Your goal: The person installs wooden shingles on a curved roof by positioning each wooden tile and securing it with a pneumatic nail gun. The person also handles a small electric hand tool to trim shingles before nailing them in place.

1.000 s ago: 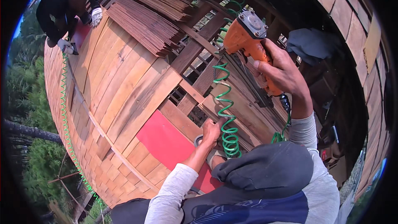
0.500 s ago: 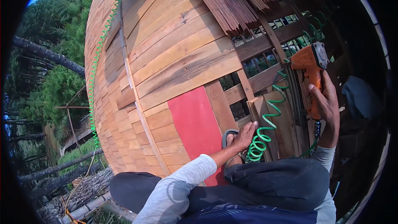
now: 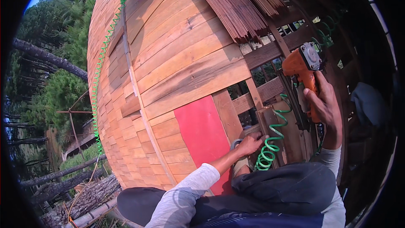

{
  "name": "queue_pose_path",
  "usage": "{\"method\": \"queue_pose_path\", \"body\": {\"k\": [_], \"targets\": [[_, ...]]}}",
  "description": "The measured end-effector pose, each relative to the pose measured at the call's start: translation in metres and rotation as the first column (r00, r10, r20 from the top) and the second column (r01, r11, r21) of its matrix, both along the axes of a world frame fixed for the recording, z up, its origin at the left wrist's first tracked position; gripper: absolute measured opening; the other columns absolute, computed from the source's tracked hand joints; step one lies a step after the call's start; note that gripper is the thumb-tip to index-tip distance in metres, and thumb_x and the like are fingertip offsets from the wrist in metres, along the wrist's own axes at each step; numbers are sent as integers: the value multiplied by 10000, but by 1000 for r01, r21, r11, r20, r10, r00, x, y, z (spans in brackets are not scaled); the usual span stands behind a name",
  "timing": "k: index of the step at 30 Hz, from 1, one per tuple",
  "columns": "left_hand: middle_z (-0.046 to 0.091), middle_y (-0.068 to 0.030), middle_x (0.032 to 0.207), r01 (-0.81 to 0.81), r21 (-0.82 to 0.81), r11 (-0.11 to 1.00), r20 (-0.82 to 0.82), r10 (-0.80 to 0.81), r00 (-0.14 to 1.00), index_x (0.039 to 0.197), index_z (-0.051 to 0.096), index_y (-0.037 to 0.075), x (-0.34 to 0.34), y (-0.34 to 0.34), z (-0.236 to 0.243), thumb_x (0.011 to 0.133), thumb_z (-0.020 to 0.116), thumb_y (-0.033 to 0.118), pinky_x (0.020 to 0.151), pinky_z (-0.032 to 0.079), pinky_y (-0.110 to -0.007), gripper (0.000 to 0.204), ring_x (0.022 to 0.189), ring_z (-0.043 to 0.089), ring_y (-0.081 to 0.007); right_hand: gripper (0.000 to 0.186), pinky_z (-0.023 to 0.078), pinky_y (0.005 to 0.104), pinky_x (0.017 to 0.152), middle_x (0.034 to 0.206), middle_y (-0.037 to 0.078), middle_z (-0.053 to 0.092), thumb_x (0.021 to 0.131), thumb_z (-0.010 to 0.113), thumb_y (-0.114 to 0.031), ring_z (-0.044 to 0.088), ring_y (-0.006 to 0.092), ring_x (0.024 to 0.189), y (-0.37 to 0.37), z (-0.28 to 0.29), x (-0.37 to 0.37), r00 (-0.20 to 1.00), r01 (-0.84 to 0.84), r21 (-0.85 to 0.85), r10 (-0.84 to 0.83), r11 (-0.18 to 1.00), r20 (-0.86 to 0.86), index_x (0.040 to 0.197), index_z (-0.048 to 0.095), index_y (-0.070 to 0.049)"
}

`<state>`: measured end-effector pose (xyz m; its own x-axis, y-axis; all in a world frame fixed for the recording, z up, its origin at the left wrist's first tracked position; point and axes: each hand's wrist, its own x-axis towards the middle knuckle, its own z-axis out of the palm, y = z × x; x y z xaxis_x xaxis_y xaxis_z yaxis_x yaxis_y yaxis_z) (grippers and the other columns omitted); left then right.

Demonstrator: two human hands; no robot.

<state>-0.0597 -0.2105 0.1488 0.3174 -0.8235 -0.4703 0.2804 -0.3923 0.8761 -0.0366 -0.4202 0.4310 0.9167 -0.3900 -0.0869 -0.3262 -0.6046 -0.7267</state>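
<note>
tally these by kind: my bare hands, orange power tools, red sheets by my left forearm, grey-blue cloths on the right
Bare hands: 2 (left hand, right hand)
Orange power tool: 1
Red sheet: 1
Grey-blue cloth: 1
Total: 5

Person is wearing a navy top (image 3: 270,221) with pale printed streaks — light grey long sleeves (image 3: 177,200), left one stopping mid-forearm. Dark trousers (image 3: 287,188) are covering the legs — greyish sandal (image 3: 235,144) is showing. Left hand (image 3: 249,144), right hand (image 3: 327,106) are staying bare.
</note>
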Motion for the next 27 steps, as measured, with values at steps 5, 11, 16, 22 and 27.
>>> {"method": "queue_pose_path", "body": {"k": [5, 11, 16, 22, 27], "targets": [[699, -81, 754, 220, 46, 974, -108, -214, 971, 929, 701, -20, 68, 36, 7, 1053, 621, 566, 612, 547, -363, 605, 641, 680, -168, 380, 515, 390, 658, 809, 164, 638, 960, 640, -72, 663, 258, 689, 18, 5, 20, 998, 11, -54, -15, 998, -66, 1309, 528, 28], [729, -79, 874, -181, 426, 886, 90, 157, 983, 997, 689, 8, 223, 181, 126, 1060, 651, 470, 601, 541, -304, 467, 661, 650, -135, 643, 483, 521, 1075, 1383, 326, 570, 914, 657, -20, 567, 531, 1275, 20, 15, 10, 992, -62, -191, 39, 980, -124, 1497, 400, 70], [732, -79, 952, -861, 313, 400, 219, 852, 476, 1160, 643, 42, 275, 354, 281, 1097, 572, 513, 662, 585, -278, 480, 732, 673, -131, 690, 503, 556, 1088, 1447, 318, 517, 868, 721, -31, 556, 529, 1315, 38, 82, -30, 926, -36, 3, 35, 999, -376, 1490, 426, 13], [693, -107, 931, -891, 318, 325, 127, 916, 380, 1176, 587, 21, 208, 327, 465, 1095, 602, 467, 632, 541, -286, 454, 713, 621, -149, 573, 575, 641, 894, 1398, 350, 484, 873, 681, -58, 677, 589, 998, 54, 181, -144, 768, 132, 43, -75, 990, -636, 1408, 484, -10], [745, -185, 1038, -734, 337, 590, -45, 788, 614, 1226, 612, -6, 132, 203, 546, 1094, 614, 422, 734, 623, -349, 448, 841, 742, -242, 598, 583, 619, 872, 1239, 393, 571, 837, 755, -178, 686, 570, 1005, 87, 220, -236, 610, 352, 34, -203, 935, -766, 1347, 484, -20]]}}
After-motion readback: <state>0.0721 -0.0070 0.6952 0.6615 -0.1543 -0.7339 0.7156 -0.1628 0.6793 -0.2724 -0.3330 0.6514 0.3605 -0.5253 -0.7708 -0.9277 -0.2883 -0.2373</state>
